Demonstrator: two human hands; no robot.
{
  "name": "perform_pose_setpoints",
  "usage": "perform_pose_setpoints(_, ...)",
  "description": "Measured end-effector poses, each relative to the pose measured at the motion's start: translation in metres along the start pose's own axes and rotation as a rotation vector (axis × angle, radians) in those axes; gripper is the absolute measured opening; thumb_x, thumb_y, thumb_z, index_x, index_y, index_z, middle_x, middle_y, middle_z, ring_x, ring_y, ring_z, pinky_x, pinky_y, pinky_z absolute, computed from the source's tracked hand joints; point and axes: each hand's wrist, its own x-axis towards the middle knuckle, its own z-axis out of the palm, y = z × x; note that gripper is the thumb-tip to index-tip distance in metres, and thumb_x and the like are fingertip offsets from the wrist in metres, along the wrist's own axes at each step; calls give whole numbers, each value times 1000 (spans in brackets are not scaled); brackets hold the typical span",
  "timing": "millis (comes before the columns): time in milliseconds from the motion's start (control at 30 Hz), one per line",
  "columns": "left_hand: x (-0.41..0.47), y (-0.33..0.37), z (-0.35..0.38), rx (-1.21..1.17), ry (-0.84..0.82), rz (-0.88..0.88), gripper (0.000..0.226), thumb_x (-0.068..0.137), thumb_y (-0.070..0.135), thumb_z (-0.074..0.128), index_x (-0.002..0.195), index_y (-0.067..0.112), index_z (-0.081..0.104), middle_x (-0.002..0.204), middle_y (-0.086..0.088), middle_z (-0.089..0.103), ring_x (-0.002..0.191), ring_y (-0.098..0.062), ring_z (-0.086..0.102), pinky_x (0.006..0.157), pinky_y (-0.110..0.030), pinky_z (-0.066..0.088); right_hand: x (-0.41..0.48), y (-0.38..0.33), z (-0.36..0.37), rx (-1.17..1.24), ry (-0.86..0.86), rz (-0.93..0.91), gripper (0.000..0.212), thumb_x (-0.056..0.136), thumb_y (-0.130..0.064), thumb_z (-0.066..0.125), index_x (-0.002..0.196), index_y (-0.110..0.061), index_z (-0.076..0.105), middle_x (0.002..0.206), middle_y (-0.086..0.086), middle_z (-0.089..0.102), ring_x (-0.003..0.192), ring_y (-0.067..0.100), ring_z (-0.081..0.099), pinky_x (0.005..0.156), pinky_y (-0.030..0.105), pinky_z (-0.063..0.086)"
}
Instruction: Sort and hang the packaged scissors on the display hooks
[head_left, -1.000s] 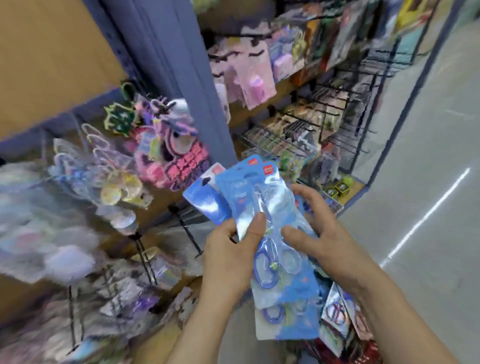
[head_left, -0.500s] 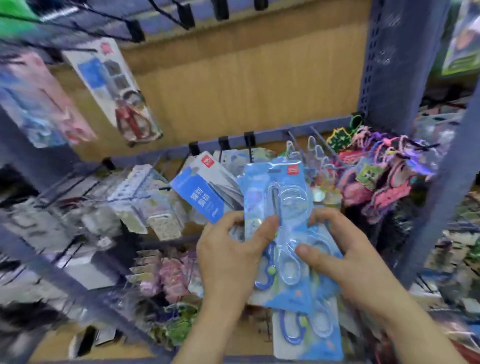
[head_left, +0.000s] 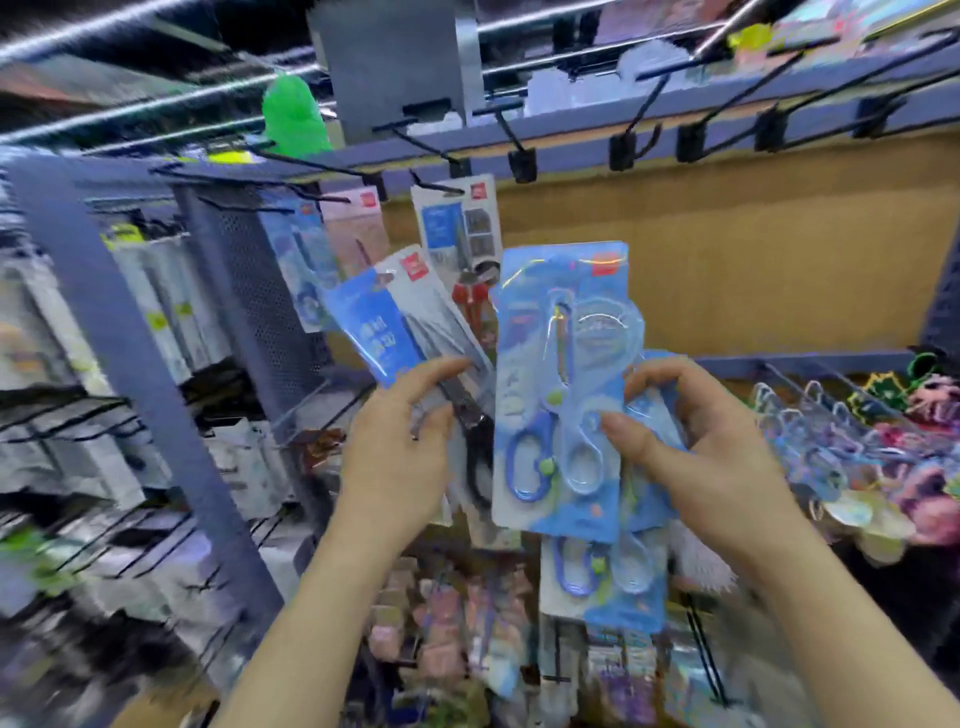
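Splitting the scissor packs in front of the hooks

Our left hand (head_left: 400, 447) pinches the black-handled scissors pack (head_left: 410, 322), tilted left, while our right hand (head_left: 696, 441) grips the blue scissors pack (head_left: 561, 384) upright — thumb on the front, fingers (head_left: 660, 371) curled behind, more packs stacked below. Both hands are raised at chest height, wrists bent back, below the empty hooks (head_left: 644, 111). We judge the packs light, stiff and slick — best held by the card edges, keeping the hang hole at the top clear.
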Motion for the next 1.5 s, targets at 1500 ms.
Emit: perform_pose_setpoints(1500,139,-165,-132,-658,204,-296,28,96,29,56,84,4,58,74,-18,61,62,-26,59,57,-34,47,165,50,236,-35,-228,77,42,98,-30,58,56,-27,58,52,-14,47,55,4,41,58,27,32)
